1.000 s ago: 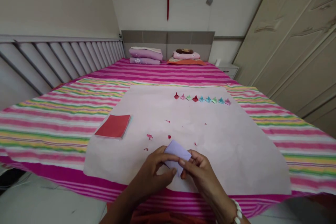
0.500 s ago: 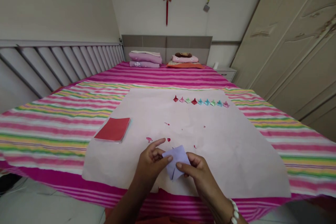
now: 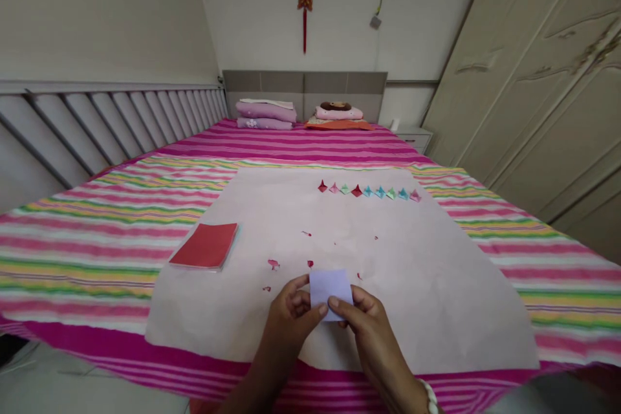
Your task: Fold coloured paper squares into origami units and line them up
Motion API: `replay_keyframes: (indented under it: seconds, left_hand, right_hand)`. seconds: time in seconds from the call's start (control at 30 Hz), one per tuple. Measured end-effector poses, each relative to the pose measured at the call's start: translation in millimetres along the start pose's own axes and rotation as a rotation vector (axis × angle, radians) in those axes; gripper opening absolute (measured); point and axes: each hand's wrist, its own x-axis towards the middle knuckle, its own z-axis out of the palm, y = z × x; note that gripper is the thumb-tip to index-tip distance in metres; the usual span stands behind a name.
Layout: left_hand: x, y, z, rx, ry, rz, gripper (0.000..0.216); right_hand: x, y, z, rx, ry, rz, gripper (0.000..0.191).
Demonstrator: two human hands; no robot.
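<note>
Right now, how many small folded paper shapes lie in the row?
9 folded shapes, side by side on the pale sheet's far part, red at left, pink at right; none seems hidden.

- The lilac paper (image 3: 330,286) is a small, pale piece that shows one plain, roughly square face to the camera.
- Its top edge runs almost level, and the upper corners look crisp; whether it is folded double cannot be told.
- It is held up off the bed (image 3: 111,207), pinched along its lower edge between the left hand (image 3: 291,314) and the right hand (image 3: 363,318), whose thumbs meet over its bottom margin.
- It hangs over the near part of the pale pink sheet (image 3: 436,284), close to the person's body.
</note>
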Motion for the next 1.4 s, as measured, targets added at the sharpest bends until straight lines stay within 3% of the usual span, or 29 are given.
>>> replay_keyframes:
  seconds: [0.17,0.37,0.6,0.77,0.9,1.07,1.23,1.4]
  left_hand:
    - [-3,10,-6,0.117,-0.011,0.175,0.067]
    - [1,26,-23,0.415,-0.215,0.302,0.005]
    - [-1,25,-23,0.489,-0.142,0.193,0.028]
    - [-2,23,-22,0.521,-0.058,0.172,0.028]
    - [0,23,-22,0.604,-0.055,0.291,0.015]
    - [2,23,-24,0.562,-0.044,0.396,0.005]
    - [0,25,-20,0.428,-0.152,0.239,0.009]
    - [1,21,-11,0.205,-0.012,0.144,0.018]
  right_hand:
    - [3,-2,-4,-0.028,-0.026,0.023,0.02]
    - [3,-5,-9,-0.078,-0.146,0.031,0.021]
    - [3,-6,-8,-0.025,-0.098,-0.079,0.024]
    - [1,-6,-9,-0.15,-0.063,-0.234,0.055]
    - [2,-9,-12,-0.384,-0.097,-0.373,0.026]
    - [4,-10,-12,-0.51,-0.146,-0.488,0.01]
    - [4,-16,-10,-0.486,-0.184,-0.445,0.009]
    - [4,-14,-8,-0.344,-0.14,-0.28,0.015]
